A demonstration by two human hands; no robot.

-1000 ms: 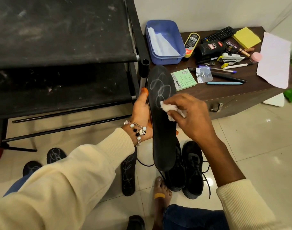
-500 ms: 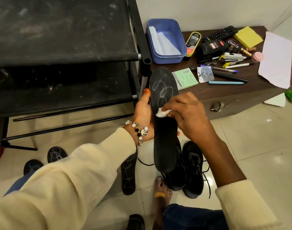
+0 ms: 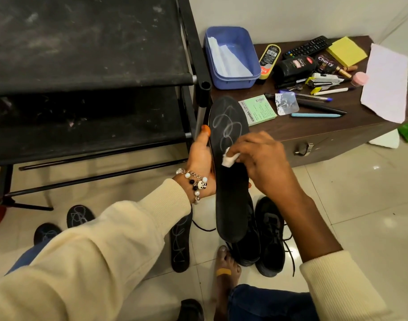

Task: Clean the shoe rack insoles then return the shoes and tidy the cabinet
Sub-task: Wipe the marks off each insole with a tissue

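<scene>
- Insole [image 3: 229, 172], black and long, is held upright in the middle of the view, above the pair of black shoes [image 3: 259, 237] on the floor; white scribbles cover its far half, the near half looks clean
- Left hand [image 3: 202, 165] grips the insole's left edge, thumb up along it and fingers curled behind
- Right hand [image 3: 263, 163] pinches a small white wipe [image 3: 229, 158] and presses it on the insole just below the scribbles
- Three more marked insoles [image 3: 180, 242] lie on the floor to the left, so most cleaning is likely not yet done
- Shoe rack [image 3: 89, 72] stands far left, dusty and without shoes; the cluttered table [image 3: 314, 126] sits far right
- Risks: the thin insole may bend or twist under hard rubbing, since only one edge is gripped; the little wipe could slip from the fingers or smear the marks once soiled; a dropped insole would land on the shoes
</scene>
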